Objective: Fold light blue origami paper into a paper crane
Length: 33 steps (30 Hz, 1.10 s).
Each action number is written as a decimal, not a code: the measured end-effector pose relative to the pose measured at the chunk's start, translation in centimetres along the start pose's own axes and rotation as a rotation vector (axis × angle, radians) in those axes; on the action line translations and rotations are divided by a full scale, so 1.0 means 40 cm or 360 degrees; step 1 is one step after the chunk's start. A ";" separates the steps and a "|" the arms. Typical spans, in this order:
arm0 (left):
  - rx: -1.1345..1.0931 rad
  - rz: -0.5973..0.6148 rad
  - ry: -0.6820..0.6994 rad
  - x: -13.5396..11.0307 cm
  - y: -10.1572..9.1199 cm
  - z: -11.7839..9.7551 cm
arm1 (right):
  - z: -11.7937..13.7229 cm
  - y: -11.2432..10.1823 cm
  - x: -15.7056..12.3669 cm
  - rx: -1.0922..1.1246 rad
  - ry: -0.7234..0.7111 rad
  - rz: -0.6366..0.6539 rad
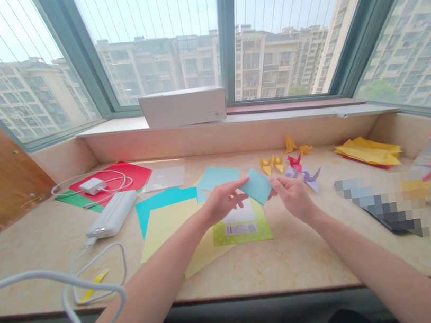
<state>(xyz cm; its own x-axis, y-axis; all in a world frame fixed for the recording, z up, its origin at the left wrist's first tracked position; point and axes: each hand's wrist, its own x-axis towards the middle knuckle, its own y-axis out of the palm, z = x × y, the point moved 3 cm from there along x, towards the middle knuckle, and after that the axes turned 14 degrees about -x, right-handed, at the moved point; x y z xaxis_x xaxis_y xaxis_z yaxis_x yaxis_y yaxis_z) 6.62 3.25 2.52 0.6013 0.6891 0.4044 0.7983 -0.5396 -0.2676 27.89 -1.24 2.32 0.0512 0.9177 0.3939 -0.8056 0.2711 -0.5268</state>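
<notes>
Between my hands a small light-blue folded paper square (258, 186) is held up above the counter, turned like a diamond. My left hand (227, 200) pinches its left corner with thumb and finger. At the lower right edge, my right hand (291, 193) grips it between thumb and fingers. Below lies a green dotted paper packet (263, 229) with a white label, partly covered by my left hand. Pale yellow sheets (169, 229), a turquoise sheet (145, 208) and a light-blue sheet (217, 176) spread around it.
Folded yellow (278, 161), red (295, 162) and purple paper cranes (310, 176) stand beyond my right hand. A stack of yellow paper (370, 150) and a pixelated dark object (387, 212) lie right. Left are a power bank (112, 213), charger (93, 186), cables and red paper (132, 173).
</notes>
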 end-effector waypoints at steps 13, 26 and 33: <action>0.0766 -0.0025 0.0349 -0.023 -0.016 0.025 | -0.014 0.044 0.002 -0.0060 -0.0124 -0.0201; 0.0746 -0.0257 0.0256 -0.036 -0.060 0.017 | 0.032 0.112 0.057 0.0057 -0.0235 -0.0120; 0.0181 -0.0394 0.0062 -0.023 -0.058 0.043 | 0.024 0.119 0.022 0.0154 -0.0209 -0.0134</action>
<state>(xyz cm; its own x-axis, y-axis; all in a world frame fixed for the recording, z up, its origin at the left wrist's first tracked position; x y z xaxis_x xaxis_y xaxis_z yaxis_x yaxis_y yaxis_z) 4.26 4.68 1.27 0.3873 0.7729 0.5025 0.9208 -0.2976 -0.2521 23.56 0.58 0.88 0.0487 0.8455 0.5318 -0.8550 0.3105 -0.4154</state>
